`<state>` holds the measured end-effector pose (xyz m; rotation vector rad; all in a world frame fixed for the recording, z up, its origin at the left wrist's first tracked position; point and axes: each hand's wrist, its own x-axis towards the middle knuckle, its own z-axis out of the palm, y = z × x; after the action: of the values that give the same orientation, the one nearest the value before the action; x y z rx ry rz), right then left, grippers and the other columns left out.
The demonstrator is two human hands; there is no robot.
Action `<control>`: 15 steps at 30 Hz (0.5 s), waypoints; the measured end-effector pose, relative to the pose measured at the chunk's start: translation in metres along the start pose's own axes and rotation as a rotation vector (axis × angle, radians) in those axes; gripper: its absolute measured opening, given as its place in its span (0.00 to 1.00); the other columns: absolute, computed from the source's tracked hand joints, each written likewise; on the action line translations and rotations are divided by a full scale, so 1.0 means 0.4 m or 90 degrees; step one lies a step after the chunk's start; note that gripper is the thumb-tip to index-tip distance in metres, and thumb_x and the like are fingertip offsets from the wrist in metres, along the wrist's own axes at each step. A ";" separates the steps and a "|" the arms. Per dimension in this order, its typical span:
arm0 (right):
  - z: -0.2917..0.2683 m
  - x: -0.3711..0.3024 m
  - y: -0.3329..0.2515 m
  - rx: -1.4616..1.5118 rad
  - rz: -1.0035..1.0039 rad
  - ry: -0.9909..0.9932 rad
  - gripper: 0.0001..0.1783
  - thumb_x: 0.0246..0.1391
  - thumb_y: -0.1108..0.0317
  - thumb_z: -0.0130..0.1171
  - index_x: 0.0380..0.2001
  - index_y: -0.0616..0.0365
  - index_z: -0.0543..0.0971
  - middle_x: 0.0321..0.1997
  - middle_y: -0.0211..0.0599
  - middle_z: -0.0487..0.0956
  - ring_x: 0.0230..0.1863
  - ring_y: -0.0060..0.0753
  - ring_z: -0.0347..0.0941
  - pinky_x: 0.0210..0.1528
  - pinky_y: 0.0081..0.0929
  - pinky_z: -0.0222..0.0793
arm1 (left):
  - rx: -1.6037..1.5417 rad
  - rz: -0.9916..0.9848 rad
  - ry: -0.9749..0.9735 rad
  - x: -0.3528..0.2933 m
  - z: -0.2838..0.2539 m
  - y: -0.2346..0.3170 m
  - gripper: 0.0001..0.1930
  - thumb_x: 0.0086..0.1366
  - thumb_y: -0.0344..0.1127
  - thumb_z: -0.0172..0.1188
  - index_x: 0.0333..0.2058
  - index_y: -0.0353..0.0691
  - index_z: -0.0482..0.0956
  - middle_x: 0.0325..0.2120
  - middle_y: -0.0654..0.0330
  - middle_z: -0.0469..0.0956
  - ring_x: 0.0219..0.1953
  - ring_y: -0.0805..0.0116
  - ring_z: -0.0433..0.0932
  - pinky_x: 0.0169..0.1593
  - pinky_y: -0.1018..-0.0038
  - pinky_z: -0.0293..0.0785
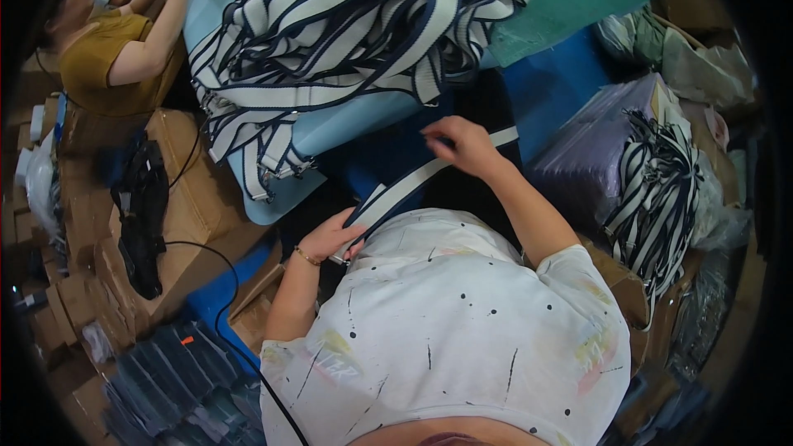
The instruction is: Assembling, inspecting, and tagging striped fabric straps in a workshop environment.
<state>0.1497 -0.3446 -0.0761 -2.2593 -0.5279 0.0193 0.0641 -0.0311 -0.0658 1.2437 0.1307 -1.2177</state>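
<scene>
A white webbing strap (405, 192) with dark blue edges runs in front of my body, from one hand to the other. My left hand (329, 235) is closed around its doubled end, where a bit of metal fitting shows below the fingers. Farther to the right, my right hand (467, 146) lies across the same strap with curled fingers, and the strap comes out past it on the far side. The palm hides how firmly it grips there. Beyond my hands, a big heap of matching straps (355, 33) with metal clips lies on the light blue table surface (347, 125).
At the right, a bundle of striped straps (657, 190) hangs beside a plastic-wrapped purple stack (586, 140). A green board (578, 0) covers the table's far right. Cardboard boxes (198, 182) and a black cable (225, 281) are on the left, where another person (124, 54) works.
</scene>
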 end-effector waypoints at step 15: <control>0.094 -0.029 -0.229 -0.014 -0.358 -0.226 0.33 0.30 0.68 0.67 0.47 0.49 0.71 0.45 0.34 0.69 0.51 0.37 0.64 0.56 0.38 0.54 | -0.454 0.208 -0.095 0.045 0.061 0.002 0.29 0.55 0.32 0.42 0.58 0.33 0.57 0.54 0.53 0.64 0.56 0.61 0.65 0.61 0.65 0.58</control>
<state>0.0988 -0.2680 -0.0378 -2.0600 -1.3398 0.1309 0.0601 -0.0610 -0.0674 0.5227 0.2186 -0.8574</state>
